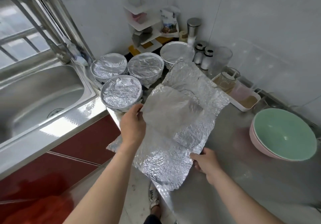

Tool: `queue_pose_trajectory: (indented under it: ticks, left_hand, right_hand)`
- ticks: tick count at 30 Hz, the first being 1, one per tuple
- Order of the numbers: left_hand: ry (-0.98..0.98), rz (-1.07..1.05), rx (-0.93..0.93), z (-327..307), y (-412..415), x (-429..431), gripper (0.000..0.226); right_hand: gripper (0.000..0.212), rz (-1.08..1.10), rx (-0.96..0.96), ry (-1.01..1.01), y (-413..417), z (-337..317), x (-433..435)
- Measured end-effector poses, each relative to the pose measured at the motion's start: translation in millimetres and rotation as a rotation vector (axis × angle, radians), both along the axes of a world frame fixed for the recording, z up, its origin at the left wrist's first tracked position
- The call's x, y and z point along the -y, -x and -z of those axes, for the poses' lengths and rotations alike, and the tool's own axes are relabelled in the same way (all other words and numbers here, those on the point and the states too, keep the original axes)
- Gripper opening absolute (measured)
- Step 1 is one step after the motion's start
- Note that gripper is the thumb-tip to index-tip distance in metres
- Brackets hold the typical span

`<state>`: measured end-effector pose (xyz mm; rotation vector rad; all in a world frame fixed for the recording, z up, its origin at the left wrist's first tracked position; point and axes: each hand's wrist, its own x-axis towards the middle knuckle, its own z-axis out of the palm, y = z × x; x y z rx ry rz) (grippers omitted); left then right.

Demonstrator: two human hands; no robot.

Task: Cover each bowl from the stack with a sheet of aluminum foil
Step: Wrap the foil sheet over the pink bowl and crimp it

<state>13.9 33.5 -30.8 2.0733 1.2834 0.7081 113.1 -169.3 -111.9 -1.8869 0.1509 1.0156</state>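
Two hands hold the foil sheet (166, 114) mid-frame: your left hand (132, 124) pinches its left edge, your right hand (205, 161) its lower edge. Stacked bowls (284, 135) sit at right.

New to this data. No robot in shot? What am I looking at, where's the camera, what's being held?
There is no machine here. A person works with bare hands, and the one picture comes from a wide-angle camera worn on the head, looking down along the forearms.

The left hand pinches one edge of the crinkled foil, and the right hand grips its near corner. The foil lies partly on the steel counter. It looks like several sheets, but I cannot tell how many.

Behind it stand four foil-covered bowls. On the right a green bowl sits nested in a pink bowl, both uncovered. The sink is on the left.
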Motion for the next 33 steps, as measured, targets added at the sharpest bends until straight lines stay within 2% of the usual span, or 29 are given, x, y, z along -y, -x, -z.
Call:
queue_pose_trajectory:
  ticks: [7,14,16,18,20,22,24,25,28,33]
  left_hand:
    - [-0.135,0.195,-0.112,-13,-45,-32,0.03]
    - [-0.295,0.291,0.053,-24,-68,-56,0.022]
    - [-0.286,0.291,0.091,-36,-70,-55,0.021]
    - [-0.271,0.28,0.142,-47,-71,-52,0.02]
    - [-0.232,0.25,0.193,-58,-69,-48,0.019]
    - [-0.148,0.201,0.267,-67,-65,-42,0.018]
    - [-0.028,0.128,0.396,-75,-57,-33,0.019]
    - [0.045,0.086,0.465,-78,-52,-29,0.021]
    - [0.276,-0.01,0.665,-82,-38,-20,0.014]
    - [0.563,-0.09,0.898,-84,-11,2,0.012]
  right_hand:
    - [0.023,0.201,-0.122,-0.036,-4,10,-34]
    - [0.012,0.339,-0.07,-0.048,-13,22,-57]
    - [0.01,0.3,-0.056,-0.014,-14,22,-62]
    - [0.01,0.173,-0.022,0.055,-18,16,-63]
    - [0.024,0.007,0.01,0.103,-25,2,-59]
    - [0.037,-0.112,0.162,0.194,-34,-7,-49]
    - [0.039,-0.142,0.267,0.244,-41,-13,-33]
    - [0.039,-0.101,0.197,0.192,-44,-16,-25]
    - [0.046,0.091,-0.231,-0.163,-46,-29,-6]
    - [0.045,0.152,-0.55,-0.493,-25,-41,4]
